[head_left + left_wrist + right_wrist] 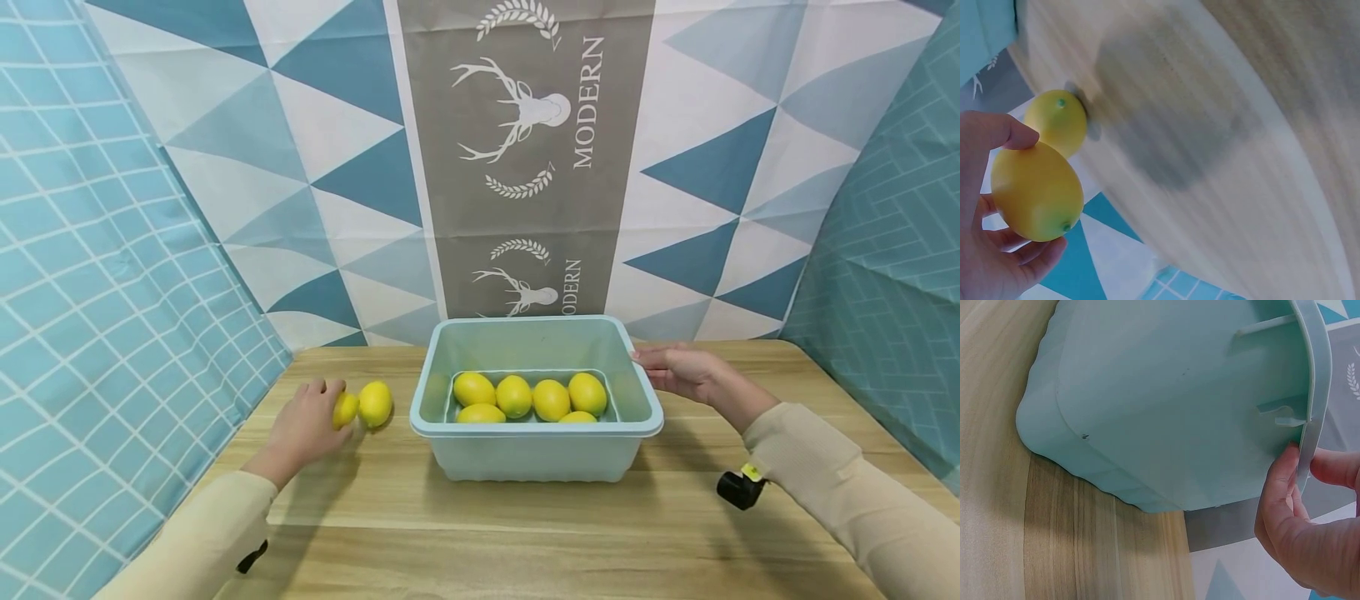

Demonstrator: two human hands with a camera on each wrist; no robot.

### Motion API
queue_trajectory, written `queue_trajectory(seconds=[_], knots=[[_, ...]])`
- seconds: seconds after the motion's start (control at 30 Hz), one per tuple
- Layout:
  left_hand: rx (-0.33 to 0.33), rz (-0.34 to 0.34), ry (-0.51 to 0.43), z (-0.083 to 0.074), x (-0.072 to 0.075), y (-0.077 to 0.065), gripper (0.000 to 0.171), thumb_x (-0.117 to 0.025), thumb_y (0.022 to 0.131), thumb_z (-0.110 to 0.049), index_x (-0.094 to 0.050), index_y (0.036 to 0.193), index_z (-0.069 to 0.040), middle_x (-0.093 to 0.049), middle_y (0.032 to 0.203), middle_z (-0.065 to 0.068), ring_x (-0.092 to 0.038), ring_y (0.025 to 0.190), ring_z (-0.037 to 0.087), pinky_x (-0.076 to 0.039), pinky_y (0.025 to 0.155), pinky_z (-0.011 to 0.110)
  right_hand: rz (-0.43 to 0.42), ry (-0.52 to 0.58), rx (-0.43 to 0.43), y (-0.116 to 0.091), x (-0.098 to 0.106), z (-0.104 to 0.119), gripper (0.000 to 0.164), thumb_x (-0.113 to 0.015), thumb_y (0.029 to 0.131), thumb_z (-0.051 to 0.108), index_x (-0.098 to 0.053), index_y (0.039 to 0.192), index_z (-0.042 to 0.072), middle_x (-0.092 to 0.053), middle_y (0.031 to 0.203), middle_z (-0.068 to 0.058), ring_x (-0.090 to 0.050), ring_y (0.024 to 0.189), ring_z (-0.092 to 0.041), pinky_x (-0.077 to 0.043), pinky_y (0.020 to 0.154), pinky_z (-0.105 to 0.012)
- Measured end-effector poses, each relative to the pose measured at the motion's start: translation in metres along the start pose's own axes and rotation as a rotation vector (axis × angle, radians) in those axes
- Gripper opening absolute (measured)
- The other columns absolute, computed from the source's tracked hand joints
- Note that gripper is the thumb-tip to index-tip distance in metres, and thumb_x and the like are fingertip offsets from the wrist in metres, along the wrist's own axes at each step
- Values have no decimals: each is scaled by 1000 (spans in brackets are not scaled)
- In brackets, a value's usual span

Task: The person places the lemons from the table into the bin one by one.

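Observation:
My left hand (308, 421) grips a lemon (1037, 192) between thumb and fingers, at the left of the table. Just beyond it, a second lemon (375, 403) lies on the wood, overlapping the held one in the left wrist view. A pale blue-green plastic bin (536, 454) stands upright at the middle, with several lemons (513, 397) on its floor. At the bin's right side my right hand (686, 372) pinches the rim (1315, 381), thumb on one face and fingers under the lip on the other.
The wooden table (495, 550) runs back to a patterned cloth wall (525, 200) close behind the bin. Blue tiled-pattern cloth (97, 250) hangs along the left edge, and teal cloth (892, 250) along the right. A small black camera (741, 488) hangs from the right sleeve.

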State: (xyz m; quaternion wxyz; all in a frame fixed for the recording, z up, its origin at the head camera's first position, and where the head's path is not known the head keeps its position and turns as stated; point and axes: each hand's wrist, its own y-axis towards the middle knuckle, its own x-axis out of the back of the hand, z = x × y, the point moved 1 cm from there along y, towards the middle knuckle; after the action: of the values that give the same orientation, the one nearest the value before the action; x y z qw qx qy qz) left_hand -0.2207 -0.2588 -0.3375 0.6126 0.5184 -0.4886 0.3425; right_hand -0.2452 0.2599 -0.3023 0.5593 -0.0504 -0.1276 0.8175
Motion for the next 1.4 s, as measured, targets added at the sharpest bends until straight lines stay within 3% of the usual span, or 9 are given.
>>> queue_trajectory(seconds=[0.13,0.47,0.7,0.93,1.17,1.4], knots=[[-3,-4,18,-1,2,2,52,-74,76,-25,-52,115,1,-52,92,17,-46,76,28,-37,56,34,6,4,4,1,-1,0,57,-53,98,20,-31,141,-10,-66,93,11,-65,85,-1,-55,81,-17],[-46,-59,68,-3,7,8,54,-75,74,-26,-52,115,1,-55,95,18,-49,80,30,-42,62,40,6,10,7,1,0,1,61,-54,98,19,-28,143,-12,-65,93,11,-65,86,-1,-55,82,-17],[-59,-80,73,-6,12,11,57,-73,74,-24,-52,121,1,-57,104,22,-54,92,38,-45,73,47,3,23,0,0,-1,0,57,-54,97,18,-31,141,-11,-65,93,10,-64,85,-1,-55,81,-17],[-61,-78,73,-11,18,13,56,-72,74,-23,-54,122,0,-57,105,22,-51,89,35,-46,72,46,-7,31,2,0,-1,0,53,-55,96,16,-36,138,-9,-65,93,9,-64,86,-2,-56,81,-18],[-84,-87,90,-16,24,18,56,-73,73,-23,-56,121,0,-57,102,21,-50,85,31,-45,68,43,3,31,4,-1,0,1,63,-56,97,18,-26,145,-10,-65,94,10,-64,87,-2,-56,82,-19],[-106,-86,87,-22,33,22,54,-72,74,-22,-54,121,-1,-55,101,20,-50,86,32,-44,68,42,-8,21,0,0,-2,1,59,-54,97,16,-29,142,-11,-64,93,10,-64,86,-1,-56,82,-17]])
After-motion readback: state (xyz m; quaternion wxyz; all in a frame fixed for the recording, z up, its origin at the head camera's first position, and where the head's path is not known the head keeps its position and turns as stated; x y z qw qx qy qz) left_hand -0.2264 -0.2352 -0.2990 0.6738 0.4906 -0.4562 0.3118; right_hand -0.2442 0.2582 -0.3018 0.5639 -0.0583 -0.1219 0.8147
